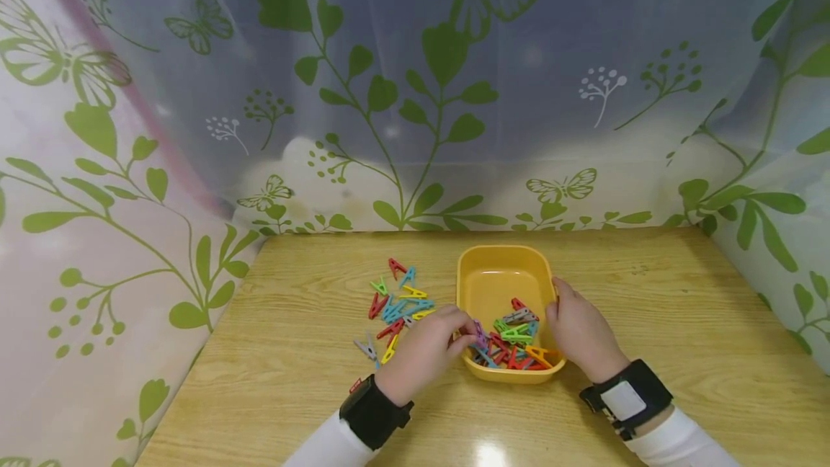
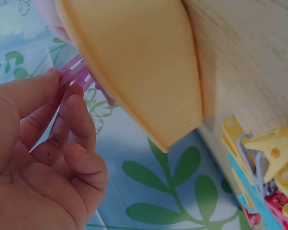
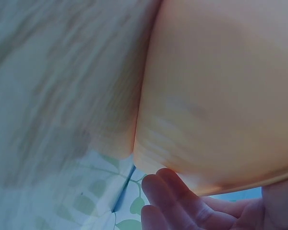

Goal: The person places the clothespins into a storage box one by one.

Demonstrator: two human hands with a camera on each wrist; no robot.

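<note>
The thumb and forefinger of my left hand (image 1: 424, 348) pinch a purple clothespin (image 2: 76, 72) at the left rim of a yellow plastic basin (image 1: 462, 276). In the left wrist view the other fingers curl loosely below it. My right hand (image 1: 583, 334) grips the basin's right side, thumb at the rim and fingers along the outer wall, as the right wrist view shows. Inside the basin, toward its near end, lies a heap of clothespins, among them a green clothespin (image 1: 515, 335) and an orange clothespin (image 1: 540, 356); the far end shows bare bottom.
Left of the basin, loose clothespins in several colours lie scattered on the wooden table (image 1: 311, 287), such as a red clothespin (image 1: 396, 268) and a grey clothespin (image 1: 367, 347). A curtain (image 1: 363, 128) with leaves and butterflies hangs along the table's back edge and sides.
</note>
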